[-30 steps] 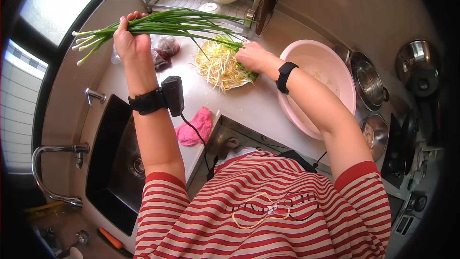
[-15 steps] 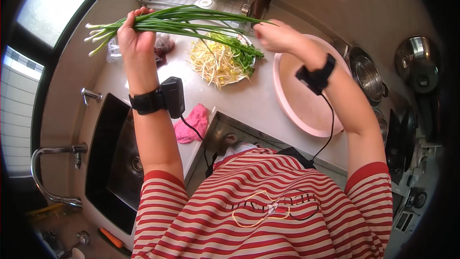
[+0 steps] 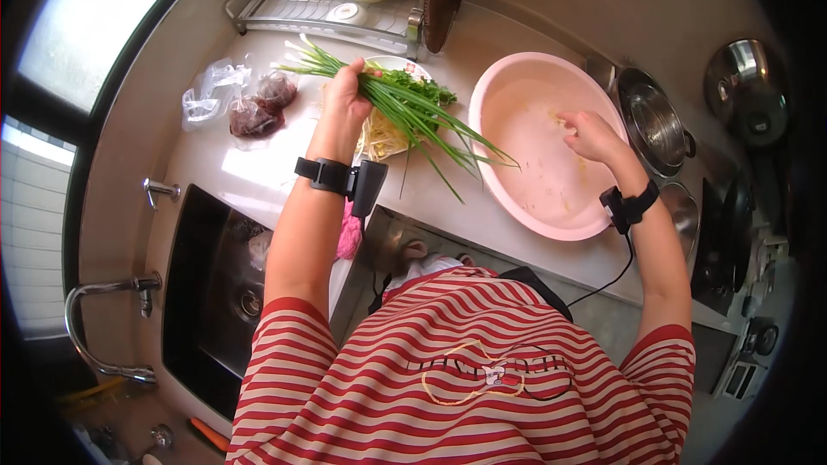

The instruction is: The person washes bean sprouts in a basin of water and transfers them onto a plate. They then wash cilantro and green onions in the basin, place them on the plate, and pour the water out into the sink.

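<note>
My left hand is closed round a bunch of scallions, whose white ends point to the upper left. Their long green tips hang toward the pink basin, and a few reach over its rim. Below the bunch lies a plate with bean sprouts and leafy green herbs, partly covered by the hand and scallions. Over the inside of the basin is my right hand, its fingers curled in a pinch; I cannot make out anything between them. Small yellowish bits lie in the basin.
Plastic bags, some with dark contents, lie on the left of the counter. The black sink with its tap is lower left. A dish rack stands at the back; a metal pot sits right of the basin.
The scallions have swung down and to the right, with my left hand moving right and lower. My right hand has left their tips and moved right over the basin.
</note>
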{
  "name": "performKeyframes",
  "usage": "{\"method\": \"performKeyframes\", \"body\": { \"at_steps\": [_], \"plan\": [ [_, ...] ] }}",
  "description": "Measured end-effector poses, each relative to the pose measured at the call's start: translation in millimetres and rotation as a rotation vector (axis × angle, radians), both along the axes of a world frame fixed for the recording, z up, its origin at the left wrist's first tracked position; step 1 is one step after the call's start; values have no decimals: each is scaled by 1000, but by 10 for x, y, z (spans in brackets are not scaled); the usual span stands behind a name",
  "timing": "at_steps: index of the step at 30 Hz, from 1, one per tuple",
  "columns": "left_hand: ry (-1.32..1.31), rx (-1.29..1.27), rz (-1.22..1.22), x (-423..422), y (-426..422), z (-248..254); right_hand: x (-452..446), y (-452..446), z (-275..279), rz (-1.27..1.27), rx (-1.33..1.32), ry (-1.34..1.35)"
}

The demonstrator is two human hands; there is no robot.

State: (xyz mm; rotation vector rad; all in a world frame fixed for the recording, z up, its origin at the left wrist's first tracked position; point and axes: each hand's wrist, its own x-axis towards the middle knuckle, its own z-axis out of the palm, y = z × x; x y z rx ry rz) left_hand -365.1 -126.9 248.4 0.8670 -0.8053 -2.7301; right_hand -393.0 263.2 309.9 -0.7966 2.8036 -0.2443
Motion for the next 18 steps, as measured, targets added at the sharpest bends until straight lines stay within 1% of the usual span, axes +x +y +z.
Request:
{"method": "performKeyframes", "body": {
  "at_steps": [2,3,5,6,8,9,10,12,13,14,16,17,18],
  "plan": [
    [-2,-39,-101,-55,46,-128,26,85,18,-55,-16,-44],
    [-3,-44,-106,-82,61,-188,40,123,34,-101,-27,-89],
    [-42,-171,-139,-92,120,-199,105,185,100,-124,-52,-99],
    [-42,-178,-144,-78,135,-204,138,219,114,-143,-71,-110],
    [-112,-453,-174,51,197,-92,165,297,109,-140,-100,-86],
    [-170,-548,-198,130,224,-25,174,331,107,-131,-123,-62],
    [-169,-558,-201,157,224,-68,187,359,114,-135,-132,-61],
    [-242,-1062,-116,163,167,-278,210,387,132,-112,-141,-58],
    [-398,-1398,-64,195,195,-218,222,394,123,-111,-151,-60],
    [-401,-1405,-61,219,223,-160,231,398,116,-98,-149,-59],
    [-562,-1657,-213,277,332,-22,237,417,93,-80,-151,-58],
    [-510,-1744,-158,266,330,-98,230,430,59,-74,-170,-65],
    [-513,-1748,-153,263,318,-72,214,449,20,-69,-189,-71]
  ]
}}
